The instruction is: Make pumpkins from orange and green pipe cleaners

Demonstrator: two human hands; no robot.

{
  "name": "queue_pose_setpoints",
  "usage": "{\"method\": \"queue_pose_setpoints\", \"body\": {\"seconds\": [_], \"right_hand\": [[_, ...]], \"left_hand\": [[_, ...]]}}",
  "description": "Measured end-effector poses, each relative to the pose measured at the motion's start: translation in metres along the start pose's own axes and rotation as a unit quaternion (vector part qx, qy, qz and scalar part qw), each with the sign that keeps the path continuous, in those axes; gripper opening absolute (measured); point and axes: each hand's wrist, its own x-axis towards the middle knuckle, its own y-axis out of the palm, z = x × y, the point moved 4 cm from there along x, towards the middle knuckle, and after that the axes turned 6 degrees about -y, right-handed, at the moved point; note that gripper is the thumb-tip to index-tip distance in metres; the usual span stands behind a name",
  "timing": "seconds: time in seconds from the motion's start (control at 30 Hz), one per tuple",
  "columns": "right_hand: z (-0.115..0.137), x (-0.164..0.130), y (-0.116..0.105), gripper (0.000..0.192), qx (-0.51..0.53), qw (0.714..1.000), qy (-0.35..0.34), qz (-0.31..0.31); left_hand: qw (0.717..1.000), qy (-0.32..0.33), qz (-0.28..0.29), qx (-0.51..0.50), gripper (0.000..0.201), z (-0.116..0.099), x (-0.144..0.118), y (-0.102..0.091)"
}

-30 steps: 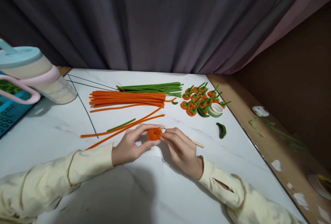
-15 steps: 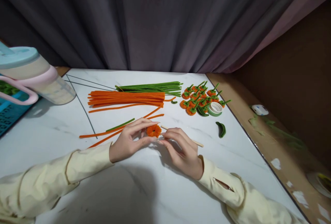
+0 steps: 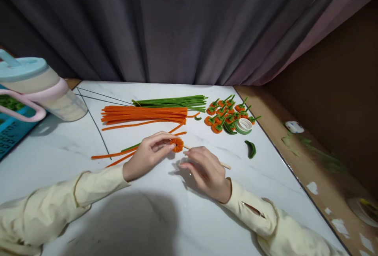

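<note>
Left hand pinches the orange coil on the wooden stick – right hand, at its 4 o'clock, half open, fingers resting on that stick

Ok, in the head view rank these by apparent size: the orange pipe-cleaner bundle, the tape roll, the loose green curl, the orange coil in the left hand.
1. orange pipe-cleaner bundle
2. tape roll
3. orange coil and loose green curl: they look alike, so unranked.

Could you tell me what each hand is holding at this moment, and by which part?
The left hand pinches the small orange pipe-cleaner coil by its rim, between thumb and fingertips. The right hand holds nothing; it hovers over the wooden stick on the table.
</note>
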Motion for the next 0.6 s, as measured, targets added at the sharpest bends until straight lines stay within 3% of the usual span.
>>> {"method": "queue_pose_setpoints", "body": {"seconds": [0.07, 0.13, 0.2, 0.3, 0.33, 0.43, 0.6], "right_hand": [[0.011, 0.006, -0.008, 0.017, -0.057, 0.991, -0.111, 0.041], [0.024, 0.007, -0.020, 0.016, -0.120, 0.961, -0.232, 0.091], [0.034, 0.003, -0.034, 0.021, -0.162, 0.941, -0.269, 0.130], [0.045, -0.016, -0.058, 0.034, -0.190, 0.939, -0.238, 0.162], [0.050, -0.025, -0.066, 0.037, -0.203, 0.939, -0.226, 0.161], [0.065, -0.051, -0.086, 0.029, -0.277, 0.936, -0.161, 0.142], [0.086, -0.082, -0.106, 0.036, -0.350, 0.937, -0.008, -0.009]], "left_hand": [[0.998, 0.024, -0.022, 0.051, 0.015, -0.009, 0.011, -0.001], [0.985, 0.101, -0.032, 0.139, 0.012, -0.021, 0.026, 0.003], [0.953, 0.194, -0.029, 0.229, 0.010, -0.029, 0.044, 0.015], [0.870, 0.210, 0.032, 0.446, 0.015, -0.018, 0.075, 0.044], [0.856, 0.208, 0.047, 0.470, 0.015, -0.013, 0.084, 0.052], [0.837, 0.207, 0.070, 0.501, 0.014, 0.000, 0.101, 0.071], [0.827, 0.199, 0.088, 0.518, 0.013, 0.004, 0.094, 0.077]]}}
